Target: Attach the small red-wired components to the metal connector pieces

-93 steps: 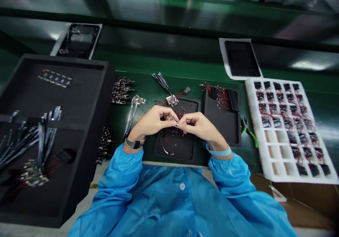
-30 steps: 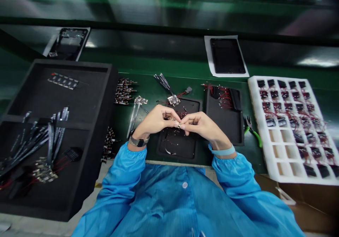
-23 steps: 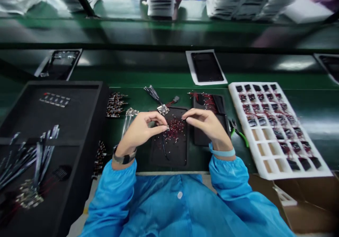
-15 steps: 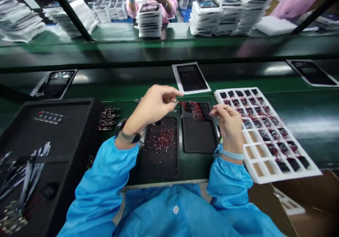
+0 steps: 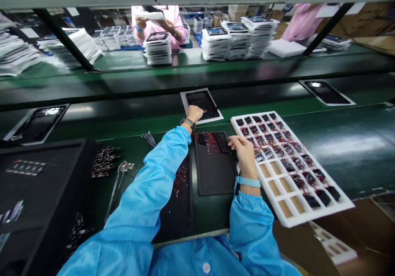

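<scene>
My left hand [image 5: 194, 113] reaches over the lower left part of a black tablet-like panel [image 5: 205, 103] on a white sheet; its fingers are curled and what they hold, if anything, is too small to name. Near the upper right of a black tray [image 5: 216, 177], my right hand [image 5: 243, 149] pinches at the edge of a dark flat piece [image 5: 222, 142]. Small parts with red wires [image 5: 212, 144] lie in that tray's upper part. A second black tray [image 5: 179, 214] with tiny red-wired pieces is partly under my left sleeve.
At the right is a white compartment tray [image 5: 286, 222] with black wired parts. Bundles of small connectors [image 5: 105, 161] and a large black bin [image 5: 83, 148] stand left. Across the bench, a person in pink [image 5: 179, 25] handles a panel behind stacks [image 5: 157, 49].
My left hand has moved forward from above the trays onto the panel. The right hand stays by the dark piece. The camera view has shifted, and more of the overhead beam shows.
</scene>
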Tool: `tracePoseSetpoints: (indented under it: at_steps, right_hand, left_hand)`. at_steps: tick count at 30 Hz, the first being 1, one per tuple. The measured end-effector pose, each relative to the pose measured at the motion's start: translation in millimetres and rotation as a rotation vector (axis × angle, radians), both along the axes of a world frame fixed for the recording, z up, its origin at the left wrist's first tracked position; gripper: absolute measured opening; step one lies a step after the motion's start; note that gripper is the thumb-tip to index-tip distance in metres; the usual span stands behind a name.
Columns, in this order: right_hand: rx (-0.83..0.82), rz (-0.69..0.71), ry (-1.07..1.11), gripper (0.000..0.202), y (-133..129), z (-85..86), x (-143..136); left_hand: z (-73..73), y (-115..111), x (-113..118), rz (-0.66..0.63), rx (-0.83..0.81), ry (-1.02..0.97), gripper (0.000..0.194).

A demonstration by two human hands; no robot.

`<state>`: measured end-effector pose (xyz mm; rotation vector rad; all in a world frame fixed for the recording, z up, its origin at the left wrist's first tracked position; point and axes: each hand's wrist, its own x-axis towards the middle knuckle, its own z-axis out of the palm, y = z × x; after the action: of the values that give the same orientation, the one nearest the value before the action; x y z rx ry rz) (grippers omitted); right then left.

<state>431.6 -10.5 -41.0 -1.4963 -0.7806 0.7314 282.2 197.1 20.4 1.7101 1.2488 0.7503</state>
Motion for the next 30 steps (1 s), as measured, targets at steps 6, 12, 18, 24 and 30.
tracePoseSetpoints:
  at_steps: [6, 12, 18, 24, 30]
  right_hand:
    - [-0.029, 0.058, -0.055, 0.035, -2, -6.1, 6]
    - [-0.154, 0.332, -0.435, 0.053, -5, -16.3, 20]
    - [-0.22, 0.38, -0.884, 0.042, 11, -17.4, 18]
    - [-0.092, 0.531, -1.159, 0.039, 9, -7.2, 18]
    - [-0.001, 0.528, -1.159, 0.046, 8, -2.8, 24]
  left_hand:
    - [0.5, -32, -31, -0.064, 0.291, 0.326, 0.018]
    - [22.7, -102, -72, -0.645, 1.098, 0.717, 0.028]
    - [24.3, -131, -118, -0.624, 1.235, 0.822, 0.024]
    - [26.5, -138, -150, -0.557, 1.155, 0.797, 0.025]
    - [31.6, -130, -194, -0.383, 0.963, 0.752, 0.021]
